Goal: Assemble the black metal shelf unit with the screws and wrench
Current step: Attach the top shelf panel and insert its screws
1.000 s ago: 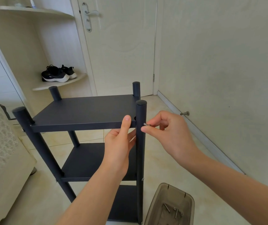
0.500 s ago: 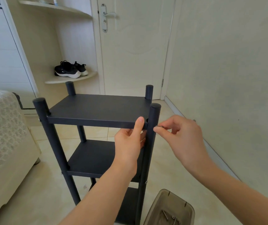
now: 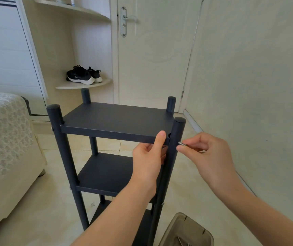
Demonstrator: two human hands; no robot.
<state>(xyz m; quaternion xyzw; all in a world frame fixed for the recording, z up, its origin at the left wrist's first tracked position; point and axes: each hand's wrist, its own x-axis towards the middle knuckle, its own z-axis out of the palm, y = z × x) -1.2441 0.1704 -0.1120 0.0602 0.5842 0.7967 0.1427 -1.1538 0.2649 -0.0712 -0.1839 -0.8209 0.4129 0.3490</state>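
largely assembled: shelf unit [image 3: 106, 173] stands on the floor [image 3: 35, 219], three shelves on four posts. left hand [image 3: 148, 158] grips the top shelf [image 3: 115, 119] at its near edge; right hand [image 3: 206, 153] pinches a screw [image 3: 182, 144] at the near right post [image 3: 178, 127], not yet tightened.

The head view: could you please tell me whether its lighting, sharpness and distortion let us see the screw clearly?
Head view: soft, even daylight with no harsh glare; the screw pinched by the right hand is sharp and glints. Head view: wide-angle bending curves the wardrobe frame and door frame; the matte black top shelf shows little detail.
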